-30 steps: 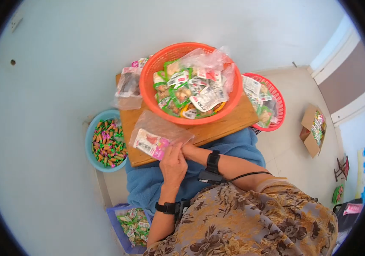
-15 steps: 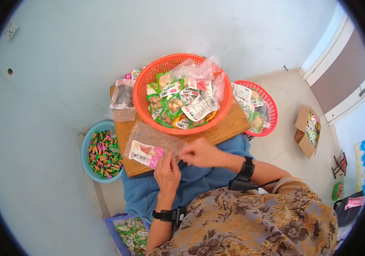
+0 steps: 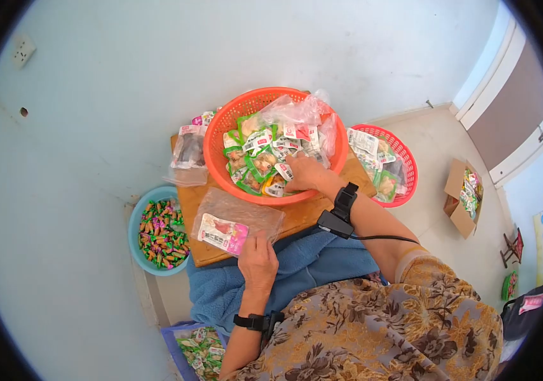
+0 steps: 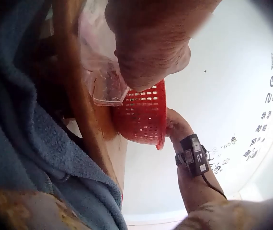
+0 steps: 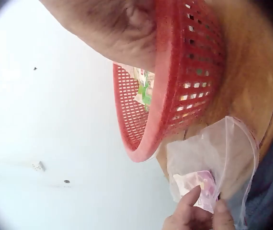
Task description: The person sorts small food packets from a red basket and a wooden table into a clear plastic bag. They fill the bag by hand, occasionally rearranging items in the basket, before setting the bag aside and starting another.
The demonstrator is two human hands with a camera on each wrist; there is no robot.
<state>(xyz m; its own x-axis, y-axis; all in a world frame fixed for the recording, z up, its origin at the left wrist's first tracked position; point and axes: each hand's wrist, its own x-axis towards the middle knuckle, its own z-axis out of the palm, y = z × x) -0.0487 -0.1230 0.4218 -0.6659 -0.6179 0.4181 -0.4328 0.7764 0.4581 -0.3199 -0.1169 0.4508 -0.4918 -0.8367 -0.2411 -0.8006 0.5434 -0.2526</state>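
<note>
My left hand (image 3: 256,240) pinches the near edge of a clear plastic bag (image 3: 239,214) that lies flat on a wooden board (image 3: 300,213). A pink and white packet (image 3: 222,233) sits inside the bag. In the right wrist view the left hand's fingers (image 5: 194,214) hold the bag (image 5: 222,153) by the packet (image 5: 199,188). My right hand (image 3: 297,176) reaches over the rim of the orange basket (image 3: 220,166) and lies among the green and white snack packets (image 3: 255,149). Its fingertips are buried in the packets. The left wrist view shows the basket (image 4: 143,112) from the side.
A blue bowl of wrapped sweets (image 3: 157,227) stands left of the board. A red basket of packets (image 3: 389,165) sits to the right, a cardboard box (image 3: 465,197) farther right on the floor. A blue cloth (image 3: 297,267) covers my lap. A blue bag of snacks (image 3: 196,348) lies below.
My right hand has left the bag's edge and moved forward into the orange basket. The left hand stays on the bag.
</note>
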